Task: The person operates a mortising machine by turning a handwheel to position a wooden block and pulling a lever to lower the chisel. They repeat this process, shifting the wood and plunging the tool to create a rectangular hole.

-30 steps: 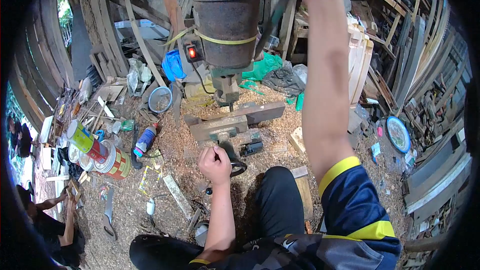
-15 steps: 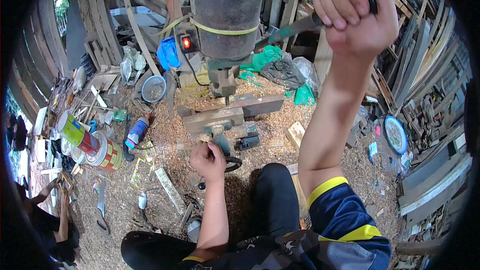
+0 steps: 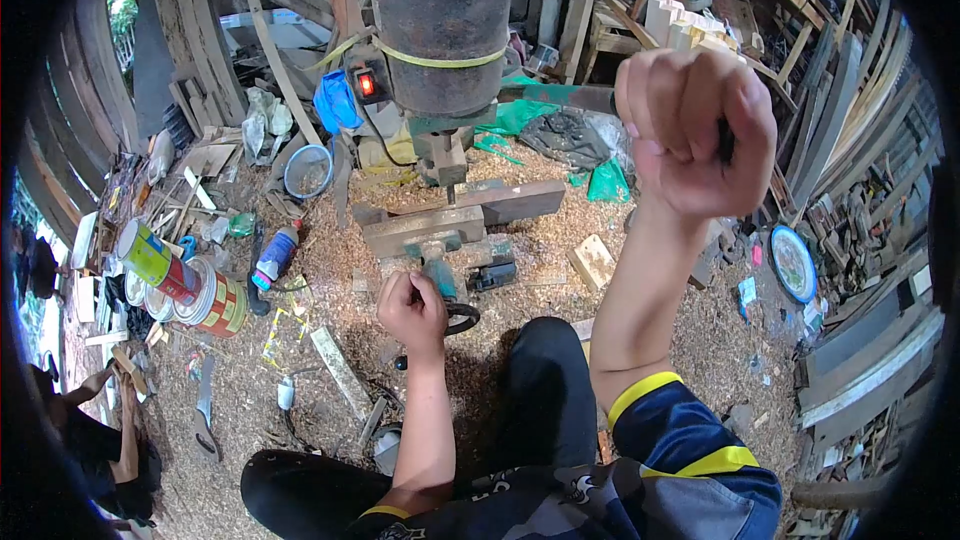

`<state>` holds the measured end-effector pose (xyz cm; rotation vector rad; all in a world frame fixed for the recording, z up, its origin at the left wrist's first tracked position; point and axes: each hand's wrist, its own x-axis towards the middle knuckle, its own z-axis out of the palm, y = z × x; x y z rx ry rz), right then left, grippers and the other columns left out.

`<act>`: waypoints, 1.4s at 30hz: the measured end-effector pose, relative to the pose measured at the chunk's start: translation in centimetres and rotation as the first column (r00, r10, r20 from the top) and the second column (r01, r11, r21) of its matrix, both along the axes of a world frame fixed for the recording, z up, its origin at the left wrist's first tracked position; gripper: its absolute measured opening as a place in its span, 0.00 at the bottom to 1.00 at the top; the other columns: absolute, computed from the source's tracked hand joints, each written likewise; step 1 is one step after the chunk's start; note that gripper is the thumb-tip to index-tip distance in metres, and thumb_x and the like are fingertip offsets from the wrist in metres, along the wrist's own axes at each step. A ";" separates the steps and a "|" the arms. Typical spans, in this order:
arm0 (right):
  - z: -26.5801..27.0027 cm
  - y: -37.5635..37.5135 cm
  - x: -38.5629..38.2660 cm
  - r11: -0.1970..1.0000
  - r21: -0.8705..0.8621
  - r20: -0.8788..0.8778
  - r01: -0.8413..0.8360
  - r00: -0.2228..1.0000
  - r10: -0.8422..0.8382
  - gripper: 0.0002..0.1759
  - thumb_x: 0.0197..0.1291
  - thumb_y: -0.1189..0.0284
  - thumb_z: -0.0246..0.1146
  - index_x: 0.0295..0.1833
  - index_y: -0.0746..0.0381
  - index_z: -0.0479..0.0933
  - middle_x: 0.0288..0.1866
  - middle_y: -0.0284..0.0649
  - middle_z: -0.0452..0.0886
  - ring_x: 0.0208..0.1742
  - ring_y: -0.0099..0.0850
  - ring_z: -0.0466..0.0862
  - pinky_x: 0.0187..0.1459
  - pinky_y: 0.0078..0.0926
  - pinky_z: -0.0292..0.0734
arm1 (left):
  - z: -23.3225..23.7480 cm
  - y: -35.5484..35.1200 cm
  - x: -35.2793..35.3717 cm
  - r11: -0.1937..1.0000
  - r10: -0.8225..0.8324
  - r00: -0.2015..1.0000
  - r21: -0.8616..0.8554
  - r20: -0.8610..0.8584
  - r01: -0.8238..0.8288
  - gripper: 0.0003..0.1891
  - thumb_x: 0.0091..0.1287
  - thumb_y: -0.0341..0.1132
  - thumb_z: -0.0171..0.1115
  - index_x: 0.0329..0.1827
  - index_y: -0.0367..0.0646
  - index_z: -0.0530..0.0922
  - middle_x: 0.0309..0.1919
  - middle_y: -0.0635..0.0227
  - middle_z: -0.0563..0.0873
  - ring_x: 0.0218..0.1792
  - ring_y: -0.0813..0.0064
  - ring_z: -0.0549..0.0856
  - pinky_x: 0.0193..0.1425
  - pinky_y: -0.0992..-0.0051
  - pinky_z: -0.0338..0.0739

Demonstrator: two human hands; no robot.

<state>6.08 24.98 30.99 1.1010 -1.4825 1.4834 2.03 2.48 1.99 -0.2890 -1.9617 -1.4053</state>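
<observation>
My right hand [image 3: 697,130] is raised and wrapped around the end of the drill press lever [image 3: 565,95]. Down at the front of the vise [image 3: 437,275], my left hand [image 3: 412,310] is closed at its dark curved handle [image 3: 463,318]; the inside of that grip is hidden. A wooden block [image 3: 425,231] sits in the vise jaws, with a longer board [image 3: 525,202] behind it. Directly above the wood, the bit [image 3: 450,194] hangs from the chuck [image 3: 446,158] of the drill press [image 3: 437,30]. A red switch [image 3: 367,85] glows on its side.
Wood shavings cover the floor. Stacked paint cans [image 3: 205,295], a blue bottle [image 3: 277,255] and a handsaw [image 3: 205,410] lie left. A loose wood block [image 3: 592,262] and a blue-rimmed basin [image 3: 793,265] are right. Another person's arm [image 3: 127,430] shows at lower left.
My right hand has come down with the lever, which now lies closer to level. My left hand stays at the vise, and the view has shifted slightly.
</observation>
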 end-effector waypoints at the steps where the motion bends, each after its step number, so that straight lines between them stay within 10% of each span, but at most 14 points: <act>1: 0.5 0.0 -0.2 1.000 0.001 -0.004 0.001 1.000 -0.001 0.24 0.77 0.62 0.44 0.22 0.52 0.64 0.14 0.28 0.61 0.17 0.23 0.58 0.25 0.29 0.58 | 0.2 0.0 -0.1 1.000 0.013 1.000 -0.023 0.017 -0.012 0.18 0.70 0.24 0.59 0.20 0.35 0.66 0.18 0.56 0.67 0.21 0.54 0.70 0.28 0.59 0.62; 8: 4.0 0.2 -1.8 0.993 -0.049 0.143 -0.111 0.983 0.118 0.26 0.81 0.63 0.40 0.22 0.51 0.61 0.15 0.27 0.59 0.17 0.23 0.57 0.28 0.26 0.61 | -0.1 -0.2 0.0 0.996 0.059 0.997 -0.063 0.047 -0.056 0.18 0.70 0.26 0.59 0.19 0.35 0.66 0.18 0.55 0.69 0.22 0.51 0.72 0.29 0.57 0.63; 42: -6.7 -1.9 2.8 0.990 -0.066 -0.180 0.126 0.974 -0.136 0.33 0.77 0.53 0.58 0.17 0.55 0.65 0.13 0.29 0.68 0.13 0.27 0.65 0.20 0.29 0.59 | 0.0 0.0 -0.4 0.990 0.065 0.994 -0.129 0.092 -0.052 0.12 0.66 0.22 0.59 0.22 0.34 0.72 0.20 0.56 0.74 0.22 0.53 0.74 0.29 0.58 0.67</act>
